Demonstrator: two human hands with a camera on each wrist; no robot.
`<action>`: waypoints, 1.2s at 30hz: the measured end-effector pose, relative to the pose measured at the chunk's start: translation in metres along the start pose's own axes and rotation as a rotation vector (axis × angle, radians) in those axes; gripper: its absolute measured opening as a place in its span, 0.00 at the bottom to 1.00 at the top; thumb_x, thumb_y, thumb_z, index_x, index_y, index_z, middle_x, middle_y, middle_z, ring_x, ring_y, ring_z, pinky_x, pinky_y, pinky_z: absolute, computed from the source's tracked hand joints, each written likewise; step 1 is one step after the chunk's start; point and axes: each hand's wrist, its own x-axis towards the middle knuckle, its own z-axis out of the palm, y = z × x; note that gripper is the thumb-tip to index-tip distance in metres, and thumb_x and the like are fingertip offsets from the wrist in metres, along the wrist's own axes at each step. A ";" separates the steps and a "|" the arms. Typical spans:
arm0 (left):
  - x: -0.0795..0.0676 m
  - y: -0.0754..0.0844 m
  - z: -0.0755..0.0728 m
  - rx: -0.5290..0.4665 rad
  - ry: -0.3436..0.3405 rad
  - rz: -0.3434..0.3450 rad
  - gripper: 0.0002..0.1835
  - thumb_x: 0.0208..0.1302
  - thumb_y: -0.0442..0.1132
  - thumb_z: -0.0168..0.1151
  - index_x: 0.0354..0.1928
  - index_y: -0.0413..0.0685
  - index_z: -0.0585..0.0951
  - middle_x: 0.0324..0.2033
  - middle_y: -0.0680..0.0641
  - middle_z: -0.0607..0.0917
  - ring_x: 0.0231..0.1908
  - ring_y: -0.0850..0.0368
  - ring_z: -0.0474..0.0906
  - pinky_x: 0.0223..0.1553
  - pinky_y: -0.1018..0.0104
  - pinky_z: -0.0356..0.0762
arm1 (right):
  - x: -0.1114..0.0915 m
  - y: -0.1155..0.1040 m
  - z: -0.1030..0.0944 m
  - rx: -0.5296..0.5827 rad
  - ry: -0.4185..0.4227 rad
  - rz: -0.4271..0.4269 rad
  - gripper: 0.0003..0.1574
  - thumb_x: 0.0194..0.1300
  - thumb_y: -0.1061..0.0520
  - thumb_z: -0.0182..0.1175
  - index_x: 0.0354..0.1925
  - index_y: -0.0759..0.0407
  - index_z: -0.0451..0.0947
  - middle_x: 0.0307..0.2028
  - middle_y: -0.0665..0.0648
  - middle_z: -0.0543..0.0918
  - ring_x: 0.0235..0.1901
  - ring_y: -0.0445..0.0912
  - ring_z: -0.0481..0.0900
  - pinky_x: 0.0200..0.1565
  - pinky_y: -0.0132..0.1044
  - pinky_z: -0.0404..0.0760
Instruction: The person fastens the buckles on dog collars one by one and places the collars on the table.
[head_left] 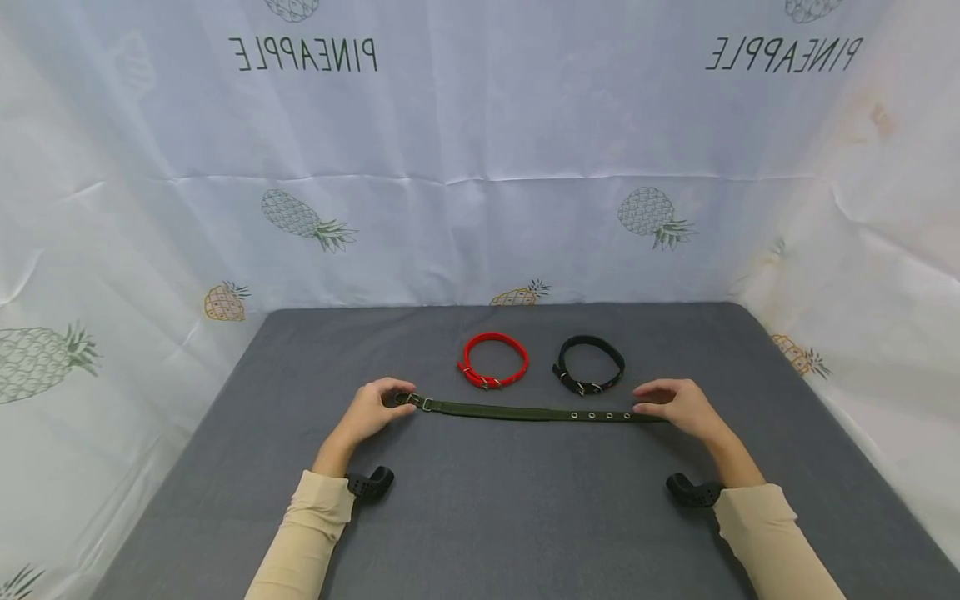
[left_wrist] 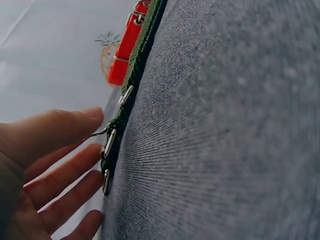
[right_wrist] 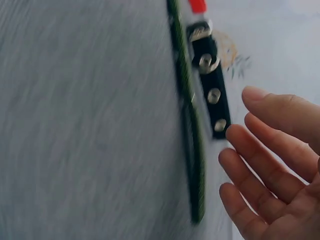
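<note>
A green collar [head_left: 517,412] lies stretched out flat across the grey table, its metal buckle [left_wrist: 109,144] at the left end and eyelets toward the right. At the buckle end is my left hand [head_left: 375,408], thumb and fingers spread, close to the metal parts; whether a fingertip touches them I cannot tell. My right hand [head_left: 684,407] hovers by the collar's other end, fingers loosely bent and apart from it in the right wrist view. Behind the strip, a red collar [head_left: 470,372] and a black collar [head_left: 620,367] are each buckled into a ring.
The grey cloth-covered table [head_left: 510,517] reaches back to a white curtain [head_left: 480,242] printed with pineapples. More of this curtain hangs along both sides. A black wrist strap [head_left: 371,484] sits on the left forearm, with a similar one on the right.
</note>
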 end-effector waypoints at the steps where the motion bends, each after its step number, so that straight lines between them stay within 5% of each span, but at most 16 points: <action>1: 0.000 -0.001 0.000 0.019 -0.001 0.011 0.17 0.57 0.36 0.69 0.49 0.38 0.83 0.48 0.37 0.85 0.52 0.40 0.79 0.56 0.44 0.74 | -0.001 0.003 -0.001 -0.018 -0.001 0.014 0.22 0.58 0.55 0.69 0.48 0.66 0.82 0.46 0.68 0.85 0.37 0.32 0.81 0.40 0.35 0.82; 6: 0.003 -0.002 0.000 0.077 -0.007 0.021 0.18 0.55 0.36 0.71 0.49 0.40 0.84 0.48 0.38 0.85 0.52 0.40 0.77 0.55 0.43 0.73 | -0.003 0.012 -0.003 -0.070 -0.027 0.043 0.23 0.55 0.55 0.71 0.47 0.67 0.82 0.46 0.69 0.84 0.41 0.48 0.83 0.40 0.38 0.80; 13: 0.007 -0.002 0.002 0.100 -0.008 0.018 0.17 0.52 0.35 0.73 0.46 0.41 0.85 0.45 0.39 0.86 0.49 0.41 0.77 0.54 0.43 0.73 | -0.001 0.017 -0.001 -0.079 -0.069 0.041 0.24 0.51 0.56 0.73 0.45 0.66 0.83 0.39 0.63 0.83 0.31 0.31 0.70 0.33 0.30 0.72; 18: 0.005 0.001 0.002 0.122 -0.010 0.038 0.13 0.53 0.34 0.72 0.42 0.41 0.86 0.41 0.41 0.86 0.46 0.43 0.78 0.52 0.46 0.74 | 0.001 0.018 0.002 -0.115 -0.068 0.013 0.17 0.52 0.57 0.72 0.40 0.64 0.85 0.32 0.57 0.80 0.26 0.31 0.67 0.29 0.30 0.70; 26: 0.006 0.005 0.001 0.193 -0.020 0.027 0.08 0.53 0.35 0.72 0.36 0.42 0.87 0.32 0.44 0.85 0.32 0.57 0.73 0.36 0.65 0.71 | 0.003 0.016 0.003 -0.158 -0.039 -0.011 0.12 0.53 0.57 0.72 0.36 0.62 0.86 0.29 0.54 0.80 0.23 0.33 0.65 0.27 0.30 0.68; 36: 0.002 0.011 -0.002 0.210 -0.038 0.026 0.08 0.53 0.36 0.72 0.35 0.43 0.86 0.33 0.45 0.85 0.34 0.55 0.77 0.38 0.62 0.75 | 0.001 0.014 0.001 -0.150 -0.046 -0.016 0.12 0.54 0.57 0.71 0.36 0.63 0.85 0.29 0.55 0.81 0.23 0.32 0.66 0.26 0.30 0.68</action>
